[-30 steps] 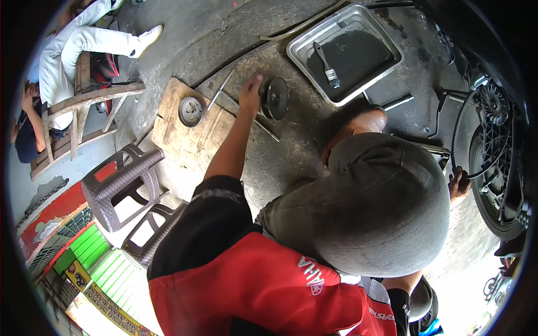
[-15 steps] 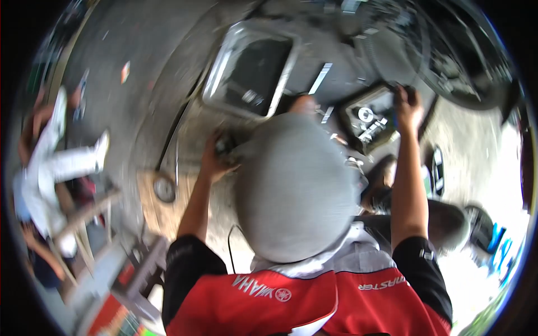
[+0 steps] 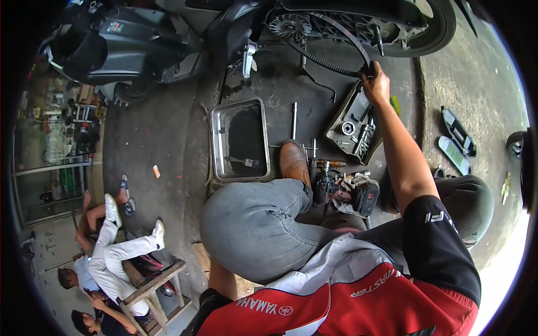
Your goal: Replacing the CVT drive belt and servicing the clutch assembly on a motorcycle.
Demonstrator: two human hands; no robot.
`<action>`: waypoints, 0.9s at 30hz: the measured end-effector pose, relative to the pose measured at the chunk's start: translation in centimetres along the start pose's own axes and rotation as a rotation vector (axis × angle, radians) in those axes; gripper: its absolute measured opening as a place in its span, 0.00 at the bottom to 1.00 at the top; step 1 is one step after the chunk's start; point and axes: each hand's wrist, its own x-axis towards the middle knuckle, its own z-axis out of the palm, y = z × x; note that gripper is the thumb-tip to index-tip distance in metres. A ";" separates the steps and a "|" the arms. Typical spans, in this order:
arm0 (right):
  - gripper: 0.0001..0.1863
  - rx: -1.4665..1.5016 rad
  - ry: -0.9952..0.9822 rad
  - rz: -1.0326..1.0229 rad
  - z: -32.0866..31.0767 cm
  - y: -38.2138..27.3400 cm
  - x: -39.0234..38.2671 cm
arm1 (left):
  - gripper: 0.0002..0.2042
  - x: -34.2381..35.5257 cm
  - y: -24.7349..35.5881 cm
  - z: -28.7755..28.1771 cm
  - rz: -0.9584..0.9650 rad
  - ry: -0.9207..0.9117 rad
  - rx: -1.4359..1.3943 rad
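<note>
My right hand (image 3: 377, 87) is closed round the near end of a ribbed black drive belt (image 3: 322, 63). The belt loops away to the scooter's opened drive housing (image 3: 342, 27), beside a finned fan wheel (image 3: 290, 26). Of my left arm only the forearm (image 3: 223, 280) shows; my bent knee hides the left hand. Just below my right hand lies an angular dark tray (image 3: 343, 139) holding a ring-shaped part and metal sockets or tools.
A metal pan (image 3: 268, 151) with a brush sits left of my boot. Near the boot lie a T-handle wrench (image 3: 295, 120) and a cordless power tool (image 3: 358, 196). Another scooter (image 3: 134, 45) stands far left. People sit by a wooden stool (image 3: 154, 288) at lower left.
My view has swung, bringing the scooter fully into sight. The right hand has moved from beside the tray to the belt and grips it. The left hand has dropped behind my knee.
</note>
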 end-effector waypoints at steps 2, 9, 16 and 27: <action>0.16 0.038 0.088 0.017 1.4 -0.3 0.2 | 0.56 6.3 2.5 -4.8 -0.039 0.043 -0.028; 0.20 0.071 0.247 0.001 -0.3 0.9 -1.6 | 0.60 21.1 21.5 2.7 0.035 -0.289 0.234; 0.21 0.378 0.101 0.058 -3.5 0.1 -2.7 | 0.61 29.5 20.6 23.7 0.149 -0.371 0.265; 0.22 0.392 0.050 -0.015 -6.2 -0.9 -3.1 | 0.57 30.6 16.8 37.6 0.062 0.120 0.282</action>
